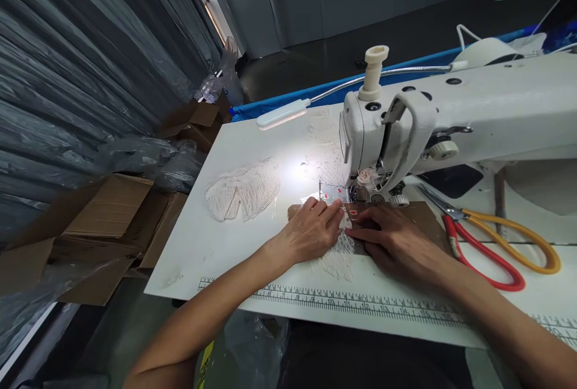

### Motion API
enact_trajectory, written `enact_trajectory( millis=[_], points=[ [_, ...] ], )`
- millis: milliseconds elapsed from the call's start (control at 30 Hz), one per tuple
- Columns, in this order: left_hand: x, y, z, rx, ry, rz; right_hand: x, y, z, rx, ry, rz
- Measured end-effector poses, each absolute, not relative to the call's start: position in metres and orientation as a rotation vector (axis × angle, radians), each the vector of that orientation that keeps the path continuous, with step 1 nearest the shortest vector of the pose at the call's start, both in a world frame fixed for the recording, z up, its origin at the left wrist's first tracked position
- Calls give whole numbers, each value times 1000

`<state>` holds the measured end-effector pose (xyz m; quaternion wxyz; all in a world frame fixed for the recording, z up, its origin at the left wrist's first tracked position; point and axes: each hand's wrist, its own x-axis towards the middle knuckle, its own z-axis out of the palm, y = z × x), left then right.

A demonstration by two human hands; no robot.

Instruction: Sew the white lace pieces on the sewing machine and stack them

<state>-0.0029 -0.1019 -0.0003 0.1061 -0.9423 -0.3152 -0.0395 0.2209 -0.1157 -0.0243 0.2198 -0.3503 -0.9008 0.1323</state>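
Observation:
My left hand lies flat on a piece of white lace fabric, its fingertips just in front of the sewing machine's presser foot. On the right side of the same lace rests my right hand, fingers apart and pointing left, with some of them tucked out of sight. The white sewing machine stands over the fabric, its needle area partly covered by a small pale rose-like piece. A clear plate with red marks sits left of the foot. Brown sheet material shows beneath my right hand.
Another lace piece lies on the white table at left. Scissors with red and yellow handles lie right of my hand. A lit lamp hangs above; a printed ruler runs along the front edge. Cardboard boxes stand left.

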Motion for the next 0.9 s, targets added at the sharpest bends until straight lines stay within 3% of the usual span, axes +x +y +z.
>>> enact_trajectory(
  millis=[300, 900],
  points=[
    [6, -79, 9, -2860, -960, -73, 222, -109, -30, -999, -2501, 165],
    [0, -69, -8, -2939, -965, -343, 226, -108, -37, -1042, -2412, 242]
  ],
)
